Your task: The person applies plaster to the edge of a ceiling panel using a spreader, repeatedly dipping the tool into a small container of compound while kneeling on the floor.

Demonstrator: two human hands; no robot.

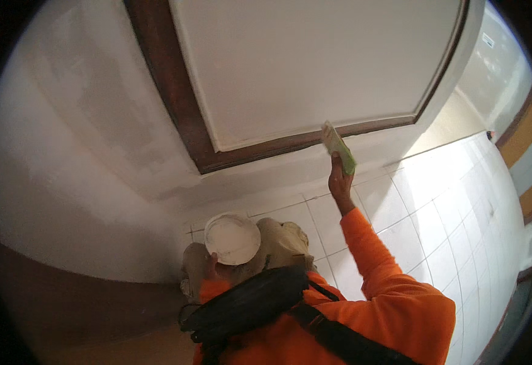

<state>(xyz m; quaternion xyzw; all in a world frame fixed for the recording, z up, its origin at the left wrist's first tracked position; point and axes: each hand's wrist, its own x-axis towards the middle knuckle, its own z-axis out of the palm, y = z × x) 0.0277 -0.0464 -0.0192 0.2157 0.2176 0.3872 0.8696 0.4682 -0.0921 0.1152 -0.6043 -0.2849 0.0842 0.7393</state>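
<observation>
In my right hand (341, 182), raised toward the wall, is a flat green spreader (339, 148) with a pale edge, the fingers closed around its lower end. The pale edge is at the lower strip of a dark brown wooden frame (266, 157); I cannot tell whether it touches. Near my knees is a round white bucket (234, 238) with whitish paste inside. My left hand (213, 261) grips its near left rim, the fingers partly in shadow.
The frame surrounds a white panel (314, 67). Left of it is a wall with patchy pale coating (89, 121). White floor tiles (400, 237) stretch to the right. A black strap and bag (251, 301) cross my orange sleeves. Brown and tan-striped surfaces (524, 128) stand at the far right.
</observation>
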